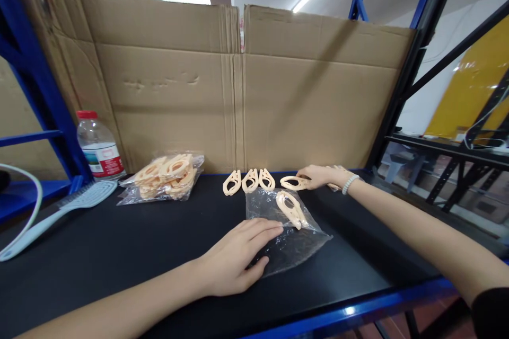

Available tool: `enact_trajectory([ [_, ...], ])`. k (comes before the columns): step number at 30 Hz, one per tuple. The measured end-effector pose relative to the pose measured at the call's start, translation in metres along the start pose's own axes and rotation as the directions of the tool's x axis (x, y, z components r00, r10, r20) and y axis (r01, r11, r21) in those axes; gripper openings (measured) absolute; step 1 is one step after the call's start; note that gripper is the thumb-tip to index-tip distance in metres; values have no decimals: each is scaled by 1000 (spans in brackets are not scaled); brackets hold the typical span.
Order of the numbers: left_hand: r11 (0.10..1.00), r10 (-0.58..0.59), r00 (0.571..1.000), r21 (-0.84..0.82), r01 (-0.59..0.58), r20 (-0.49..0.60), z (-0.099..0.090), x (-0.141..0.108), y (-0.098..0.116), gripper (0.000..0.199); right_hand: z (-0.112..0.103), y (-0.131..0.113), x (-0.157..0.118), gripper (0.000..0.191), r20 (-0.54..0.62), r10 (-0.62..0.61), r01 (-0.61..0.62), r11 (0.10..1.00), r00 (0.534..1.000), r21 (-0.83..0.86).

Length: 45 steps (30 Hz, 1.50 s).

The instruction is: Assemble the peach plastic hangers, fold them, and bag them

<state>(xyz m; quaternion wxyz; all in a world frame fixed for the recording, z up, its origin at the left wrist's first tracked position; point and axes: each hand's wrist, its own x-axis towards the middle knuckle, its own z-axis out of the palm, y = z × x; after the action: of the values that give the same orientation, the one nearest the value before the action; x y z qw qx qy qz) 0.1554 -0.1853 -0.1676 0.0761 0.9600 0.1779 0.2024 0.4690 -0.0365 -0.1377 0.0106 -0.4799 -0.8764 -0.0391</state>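
My left hand (242, 257) lies on a clear plastic bag (294, 254), its fingers stretched out over the bag's left side. A beige folded travel hanger (292, 209) is at the upper part of this bag; whether it is inside or on top I cannot tell. At the back of the table, my right hand (320, 176) is closed on the end of another folded hanger (293, 183), which lies sideways. To its left, three more beige hangers (250, 181) stand in a row. Some beige pieces are partly hidden behind my right hand and wrist.
A filled clear bag of beige hangers (169, 176) lies at the back left. Beside it are a red-capped bottle (101, 148) and a pale blue hairbrush (67, 212). A cardboard wall (170, 85) closes off the back of the black table (159, 243). Blue metal posts frame the sides.
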Motion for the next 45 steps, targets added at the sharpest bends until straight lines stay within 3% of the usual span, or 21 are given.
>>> enact_trajectory([
  [3,1000,3,1000,1,-3,-3,1,0,0,56,4,-7,-24,47,-21,-3,3,1000,1000,29],
  [8,1000,3,1000,11,-3,-1,0,-1,1,55,9,-20,-61,27,-112,-15,21,998,994,53],
  [10,1000,3,1000,19,-3,1,0,-1,1,55,8,-22,-74,27,-215,6,5,999,976,50],
  [12,1000,4,1000,21,-4,1,1,-1,0,55,4,-26,-88,27,-395,44,-20,998,918,64],
  [15,1000,10,1000,15,-10,-6,2,-1,-1,56,-12,-44,-112,20,-658,97,-35,994,746,107],
  [18,1000,11,1000,23,-10,-8,3,-2,-2,56,-35,-82,-141,13,-774,69,-14,997,630,77],
  [21,1000,2,1000,30,-2,-7,4,-2,-2,58,-54,-130,-169,8,-822,-42,38,999,568,-24],
  [24,1000,-7,1000,21,7,-25,5,-2,-3,60,-57,-173,-186,11,-794,-101,88,994,599,-60],
  [27,1000,-5,999,13,6,-47,7,-2,-3,62,-45,-199,-180,15,-709,-219,185,975,671,-126],
  [29,1000,4,998,9,-3,-58,8,-2,-4,64,-31,-208,-164,19,-644,-364,265,932,674,-249],
  [32,1000,27,997,7,-27,-68,9,-2,-5,65,-6,-209,-130,20,-588,-457,258,882,667,-394],
  [33,999,33,997,7,-32,-73,9,-2,-5,64,2,-208,-120,20,-569,-459,233,874,682,-426],
  [35,999,33,996,9,-32,-79,9,-2,-5,64,16,-205,-102,17,-502,-422,188,872,755,-451],
  [38,1000,11,997,3,-10,-78,9,-2,-5,64,24,-202,-91,17,-386,-326,157,900,863,-407],
  [40,1000,1,997,5,-1,-75,8,-2,-5,63,17,-201,-94,21,-316,-294,193,930,902,-314],
  [43,1000,-3,998,15,4,-61,7,-2,-4,61,-7,-192,-102,22,-289,-262,259,965,921,-51],
  [45,1000,-8,999,15,9,-42,6,-2,-4,59,-24,-177,-98,23,-366,-200,249,964,909,92],
])
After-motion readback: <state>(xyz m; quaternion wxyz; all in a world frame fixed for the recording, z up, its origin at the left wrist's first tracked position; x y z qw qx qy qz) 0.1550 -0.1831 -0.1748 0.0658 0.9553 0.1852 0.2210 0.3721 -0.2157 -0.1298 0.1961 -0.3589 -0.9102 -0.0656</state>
